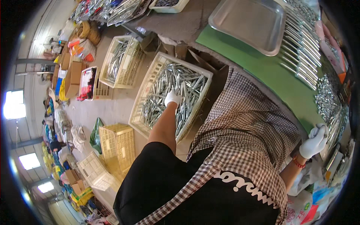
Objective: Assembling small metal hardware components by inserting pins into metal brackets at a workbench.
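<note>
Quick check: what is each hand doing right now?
Left hand: gloved, down in the crate of metal rods; grip cannot be told.
Right hand: gloved, closed on the table edge.

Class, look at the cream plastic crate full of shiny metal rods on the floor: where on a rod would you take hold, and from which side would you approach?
Take a rod near its mid-length, from above. The shiny metal rods lie flat and jumbled in the cream plastic crate, whose walls block the sides; only the open top is free. The white-gloved left hand already reaches in from above. A mid-length grip would likely lift a rod level.
</note>
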`<act>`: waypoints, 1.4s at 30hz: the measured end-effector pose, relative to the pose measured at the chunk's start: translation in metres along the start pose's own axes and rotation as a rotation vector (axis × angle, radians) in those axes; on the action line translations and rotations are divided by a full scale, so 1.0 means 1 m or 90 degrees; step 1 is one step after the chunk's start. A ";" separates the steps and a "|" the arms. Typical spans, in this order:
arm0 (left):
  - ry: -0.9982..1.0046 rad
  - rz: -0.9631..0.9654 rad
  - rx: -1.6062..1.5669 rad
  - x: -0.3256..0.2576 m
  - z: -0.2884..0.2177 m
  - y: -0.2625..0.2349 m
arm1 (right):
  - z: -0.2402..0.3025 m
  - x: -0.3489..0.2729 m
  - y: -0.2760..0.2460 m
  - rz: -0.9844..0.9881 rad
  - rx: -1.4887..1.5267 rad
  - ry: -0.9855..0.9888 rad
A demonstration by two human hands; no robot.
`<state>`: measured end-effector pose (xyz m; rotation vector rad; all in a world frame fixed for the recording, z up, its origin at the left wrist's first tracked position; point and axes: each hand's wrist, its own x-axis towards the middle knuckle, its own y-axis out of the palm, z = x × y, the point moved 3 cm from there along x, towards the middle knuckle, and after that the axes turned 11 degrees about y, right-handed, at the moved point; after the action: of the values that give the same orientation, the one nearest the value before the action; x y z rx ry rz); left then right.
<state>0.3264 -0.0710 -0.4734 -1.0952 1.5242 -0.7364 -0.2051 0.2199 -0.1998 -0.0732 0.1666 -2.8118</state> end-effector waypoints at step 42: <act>0.023 -0.264 -0.218 0.040 -0.006 -0.001 | 0.001 0.002 -0.002 -0.098 -0.139 -0.061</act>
<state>0.3209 -0.1082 -0.4872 -1.6962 1.5037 -0.7906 -0.2071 0.2210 -0.1986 -0.2823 0.4629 -2.9230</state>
